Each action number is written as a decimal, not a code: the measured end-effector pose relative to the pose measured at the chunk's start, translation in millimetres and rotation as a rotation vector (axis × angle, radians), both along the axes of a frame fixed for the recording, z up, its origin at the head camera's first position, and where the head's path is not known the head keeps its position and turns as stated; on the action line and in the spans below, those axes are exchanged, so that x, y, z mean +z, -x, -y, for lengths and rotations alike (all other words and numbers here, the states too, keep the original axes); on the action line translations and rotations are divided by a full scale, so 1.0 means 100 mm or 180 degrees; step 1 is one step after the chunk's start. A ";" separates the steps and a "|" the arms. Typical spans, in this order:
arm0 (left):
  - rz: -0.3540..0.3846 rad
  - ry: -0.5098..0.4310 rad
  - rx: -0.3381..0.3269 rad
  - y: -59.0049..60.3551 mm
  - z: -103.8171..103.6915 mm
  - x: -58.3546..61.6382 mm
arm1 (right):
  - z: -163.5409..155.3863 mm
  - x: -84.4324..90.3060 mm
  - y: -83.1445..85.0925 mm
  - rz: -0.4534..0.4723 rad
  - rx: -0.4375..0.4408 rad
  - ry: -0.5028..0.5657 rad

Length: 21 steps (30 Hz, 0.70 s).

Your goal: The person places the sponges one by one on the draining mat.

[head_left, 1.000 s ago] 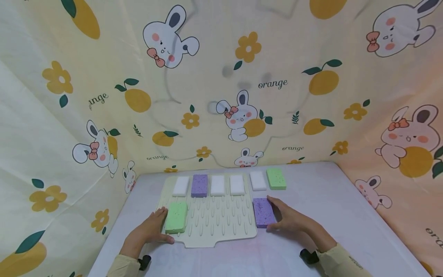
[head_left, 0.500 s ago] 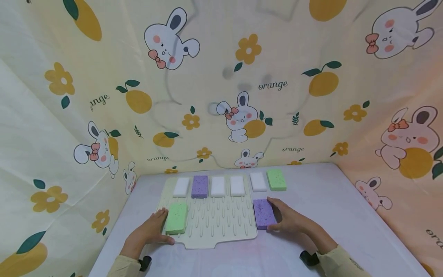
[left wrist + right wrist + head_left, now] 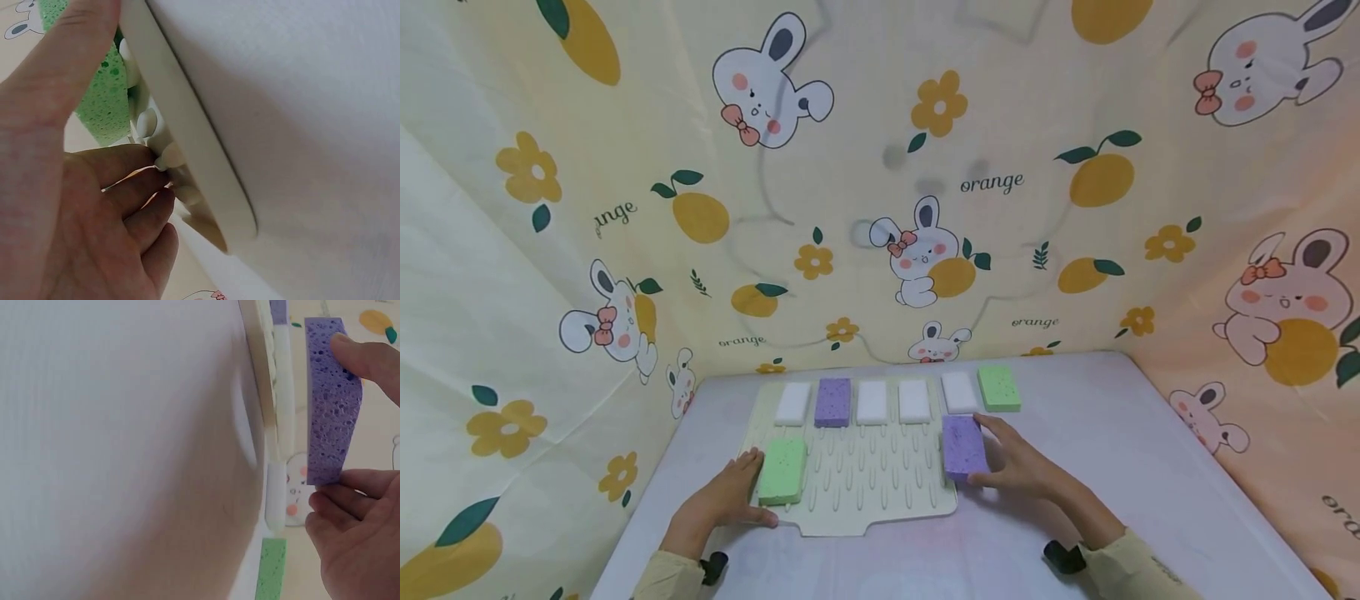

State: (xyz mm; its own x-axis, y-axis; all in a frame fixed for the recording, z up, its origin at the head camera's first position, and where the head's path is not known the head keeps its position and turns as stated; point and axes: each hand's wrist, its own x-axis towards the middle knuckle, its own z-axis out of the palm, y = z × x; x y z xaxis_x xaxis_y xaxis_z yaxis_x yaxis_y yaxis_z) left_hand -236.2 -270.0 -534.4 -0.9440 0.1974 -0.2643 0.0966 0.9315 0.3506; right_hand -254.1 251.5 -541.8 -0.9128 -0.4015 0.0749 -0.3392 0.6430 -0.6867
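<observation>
The right hand (image 3: 1018,467) pinches the purple sponge (image 3: 964,447) by its short ends, thumb at the near end and fingers at the far end, lifted at the 3 o'clock edge of the cream drying mat (image 3: 857,475); the left hand (image 3: 718,500) rests against the green sponge (image 3: 782,471) at the mat's 8 o'clock corner, thumb along its near end, fingers on its outer side, holding it loosely; along 12 o'clock runs a row of white sponges (image 3: 872,402) with a second purple one (image 3: 832,402) and a green one (image 3: 998,387) at the 1 o'clock end.

Left wrist view: the thumb (image 3: 69,56) presses the green sponge (image 3: 103,94), the other fingers (image 3: 134,187) curl at the mat's rim (image 3: 187,137).

Right wrist view: the purple sponge (image 3: 331,400) hangs clear of the table (image 3: 125,450), clamped end to end between thumb (image 3: 365,356) and fingertips (image 3: 350,494); it looks porous, light and soft, likely to squash or bend under pressure, so a gentle hold across the ends or long sides suits it.
</observation>
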 end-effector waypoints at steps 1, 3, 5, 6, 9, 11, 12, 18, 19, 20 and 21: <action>-0.0001 -0.0008 -0.0002 0.00 0.00 0.00 | 0.02 0.00 0.00 0.0018 -0.0017 0.0011; -0.0009 -0.0019 -0.0012 0.00 0.01 0.00 | 0.07 0.00 0.00 0.0056 -0.0029 0.0033; -0.0015 -0.0024 -0.0021 0.01 0.01 -0.01 | 0.12 0.00 0.00 0.0078 -0.0029 0.0052; -0.0015 -0.0025 -0.0023 0.01 0.01 -0.01 | 0.14 0.00 0.00 0.0073 -0.0026 0.0075; -0.0018 -0.0011 -0.0022 0.01 0.01 -0.02 | 0.21 0.00 0.01 -0.0005 -0.0019 0.0123; -0.0012 -0.0013 -0.0019 0.01 0.01 -0.03 | 0.26 -0.01 0.01 -0.0063 -0.0016 0.0154; -0.0010 -0.0012 -0.0016 0.01 0.01 -0.03 | 0.28 -0.02 0.02 -0.0086 -0.0011 0.0173; -0.0017 0.0023 -0.0005 0.00 0.00 -0.01 | 0.43 -0.05 0.03 -0.0034 0.0017 0.0230; -0.0022 0.0031 -0.0006 0.00 0.00 0.00 | 0.45 -0.04 0.03 -0.0020 0.0021 0.0233; -0.0026 0.0038 -0.0007 -0.01 -0.01 0.00 | 0.48 -0.04 0.03 -0.0014 0.0028 0.0231; -0.0031 0.0044 -0.0010 -0.01 -0.01 0.01 | 0.50 -0.04 0.03 -0.0038 0.0051 0.0228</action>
State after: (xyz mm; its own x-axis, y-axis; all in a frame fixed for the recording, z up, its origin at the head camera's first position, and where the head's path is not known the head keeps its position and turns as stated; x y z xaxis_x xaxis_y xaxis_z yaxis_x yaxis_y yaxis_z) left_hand -235.4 -268.9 -533.5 -0.9460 0.1967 -0.2579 0.1028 0.9360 0.3368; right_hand -256.7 201.1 -545.4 -0.9051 -0.4093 0.1149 -0.3575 0.5867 -0.7266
